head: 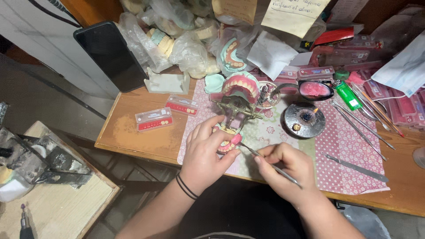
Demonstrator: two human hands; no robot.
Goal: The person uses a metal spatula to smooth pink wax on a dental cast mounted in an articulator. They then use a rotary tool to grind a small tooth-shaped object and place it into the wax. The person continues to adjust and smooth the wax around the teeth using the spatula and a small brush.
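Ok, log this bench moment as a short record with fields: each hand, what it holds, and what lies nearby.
left hand: grips the lower denture model on the hinged metal frame
right hand: holds a thin metal tool, its tip at the model
upper model: pink gums with teeth, tilted open
mat: pink dotted, with loose metal instruments
burner: round, metal, right of the frame
tooth strips: two, left of the mat
phone: dark, leaning at the back left

Table (133, 132): we see worn, matt wood.
Mat (349, 146): matt dotted pink cloth.
Tool (274, 167): thin shiny metal.
Denture (240, 84): glossy pink wax on a brassy metal frame (234, 108).
Phone (110, 55): glossy black glass.
Bags (186, 48): crinkled clear plastic.
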